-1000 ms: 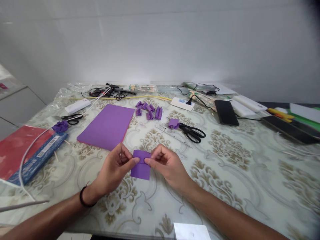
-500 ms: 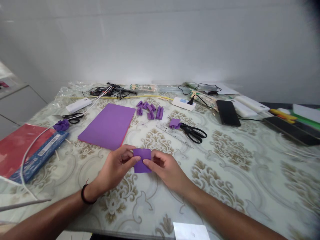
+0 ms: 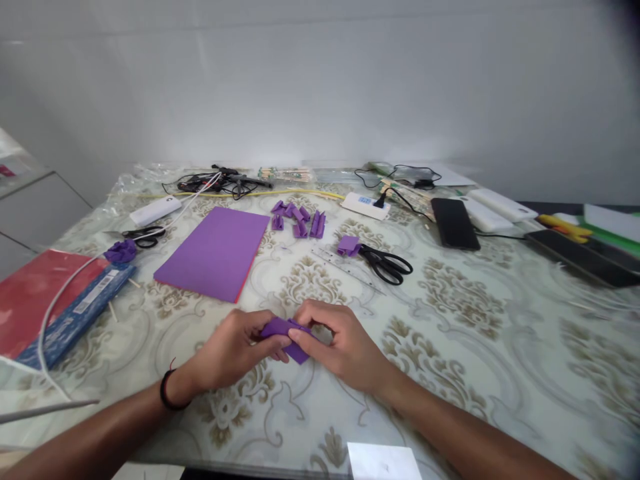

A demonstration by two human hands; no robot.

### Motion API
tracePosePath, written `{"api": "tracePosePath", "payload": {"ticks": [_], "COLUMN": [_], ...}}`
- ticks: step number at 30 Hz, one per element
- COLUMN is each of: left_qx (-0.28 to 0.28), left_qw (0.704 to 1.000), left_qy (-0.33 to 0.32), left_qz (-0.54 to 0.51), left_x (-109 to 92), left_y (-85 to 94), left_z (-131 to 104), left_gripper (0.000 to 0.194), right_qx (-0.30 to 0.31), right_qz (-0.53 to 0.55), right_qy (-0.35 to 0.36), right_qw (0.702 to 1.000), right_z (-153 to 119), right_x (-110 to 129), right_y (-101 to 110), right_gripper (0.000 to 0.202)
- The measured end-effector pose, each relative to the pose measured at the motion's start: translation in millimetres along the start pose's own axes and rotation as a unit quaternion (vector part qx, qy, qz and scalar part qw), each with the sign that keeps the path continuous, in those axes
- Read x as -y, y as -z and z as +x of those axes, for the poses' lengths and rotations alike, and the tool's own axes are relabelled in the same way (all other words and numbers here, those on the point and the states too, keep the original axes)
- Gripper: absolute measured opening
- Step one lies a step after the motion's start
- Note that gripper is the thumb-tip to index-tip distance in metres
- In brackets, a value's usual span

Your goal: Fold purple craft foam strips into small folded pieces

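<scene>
Both hands pinch one small purple paper piece (image 3: 300, 353) above the front middle of the patterned table. My left hand (image 3: 235, 353) holds its left side, thumb on top; my right hand (image 3: 340, 343) grips the right side, with the thumb tips nearly meeting. The piece is tilted and looks bent, and fingers hide part of it. Beyond the hands lie a stack of purple sheets (image 3: 215, 253) with red beneath, and several small folded purple pieces (image 3: 300, 220). Black-handled scissors (image 3: 387, 265) lie to the right, with purple squares (image 3: 349, 245) over their blades and a clear ruler (image 3: 347, 272) alongside.
A red sheet (image 3: 45, 293), a blue packet (image 3: 83, 313), crumpled purple paper (image 3: 121, 251) and other scissors (image 3: 145, 237) lie left. A power strip (image 3: 366, 205), tangled cables (image 3: 225, 181) and a black phone (image 3: 455, 224) are farther back. White paper (image 3: 384, 461) sits at the front edge.
The purple piece has gone from flat and facing the camera to tilted and bent. Both hands have moved slightly lower, with the right hand's fingers now curled over the piece's upper edge.
</scene>
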State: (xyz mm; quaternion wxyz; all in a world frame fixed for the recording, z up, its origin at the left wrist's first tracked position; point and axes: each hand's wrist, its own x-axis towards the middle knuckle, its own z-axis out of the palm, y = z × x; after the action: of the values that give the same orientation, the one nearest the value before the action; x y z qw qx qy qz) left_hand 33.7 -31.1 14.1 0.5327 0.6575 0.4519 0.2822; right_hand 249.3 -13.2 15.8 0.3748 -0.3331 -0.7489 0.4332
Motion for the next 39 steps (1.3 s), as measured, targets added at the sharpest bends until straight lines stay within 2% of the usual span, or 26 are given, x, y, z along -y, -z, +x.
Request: {"api": "tracePosePath", "payload": {"ticks": [6,11,16,20,25,32,39], "left_qx": [-0.032,0.006,0.011,0.002,-0.021,0.007,0.001], "left_qw": [0.997,0.994,0.997,1.0,0.996,0.999,0.999], "left_qy": [-0.005,-0.002,0.007,0.017,-0.001,-0.007,-0.026], "left_qz": [0.068,0.11,0.079,0.001,-0.089,-0.044,-0.019], "left_x": [0.8,0.2,-1.1,0.7,8.8,4.3,-6.1], "left_y": [0.4,1.8,2.7,4.6,8.5,7.8,8.7], "left_z": [-0.9,-1.2,-0.4,1.4,4.3,3.1,2.7], "left_gripper": [0.022,0.017,0.024,0.027,0.029,0.034,0.044], "right_qx": [0.014,0.052,0.033,0.037,0.044,0.044,0.044], "right_qz": [-0.012,-0.013,-0.029,0.006,0.056,0.057,0.086], "right_qy": [-0.021,0.011,-0.036,-0.061,-0.087,-0.124,-0.108], "right_qw": [1.0,0.998,0.998,0.997,0.994,0.99,0.989], "right_z": [1.0,2.5,1.6,2.8,4.3,2.1,3.5], "right_x": [-2.0,-2.5,-1.4,0.8,-0.7,-6.5,-8.1], "right_y": [-2.2,-2.0,-2.7,-0.2,0.8,-4.1,-1.6], "right_gripper": [0.024,0.026,0.026,0.032,0.035,0.036,0.042]}}
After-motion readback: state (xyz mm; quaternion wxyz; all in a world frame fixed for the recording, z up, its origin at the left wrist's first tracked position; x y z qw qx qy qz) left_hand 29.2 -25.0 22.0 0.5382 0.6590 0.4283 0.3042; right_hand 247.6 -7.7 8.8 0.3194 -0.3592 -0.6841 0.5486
